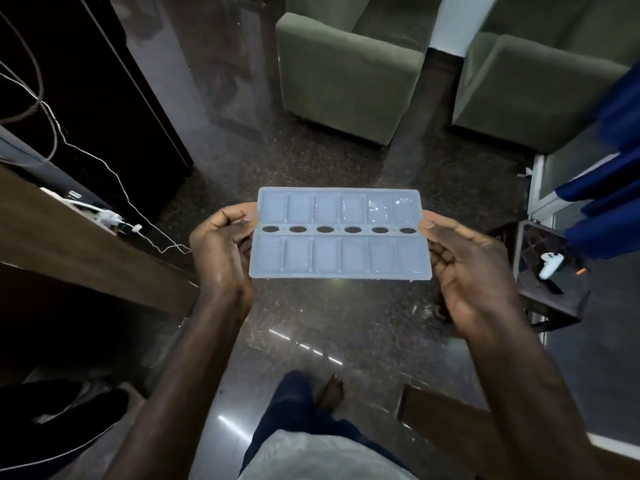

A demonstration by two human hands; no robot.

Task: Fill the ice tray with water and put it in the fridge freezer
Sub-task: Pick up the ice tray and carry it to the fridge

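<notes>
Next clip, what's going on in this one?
A person stands on a dark polished floor, holding a pale blue ice tray level. The left hand and right hand each grip one short end. Glints in some compartments suggest water. Two green armchairs are ahead.

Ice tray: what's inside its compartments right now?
In the ice tray, water-like glints show in the far-row right cells; the others look pale, fill level unclear. Left hand and right hand grip its ends, covering nothing inside.

ice tray (340,233) between left hand (221,247) and right hand (467,268) | armchairs (349,74) beyond | counter (69,244) left
</notes>
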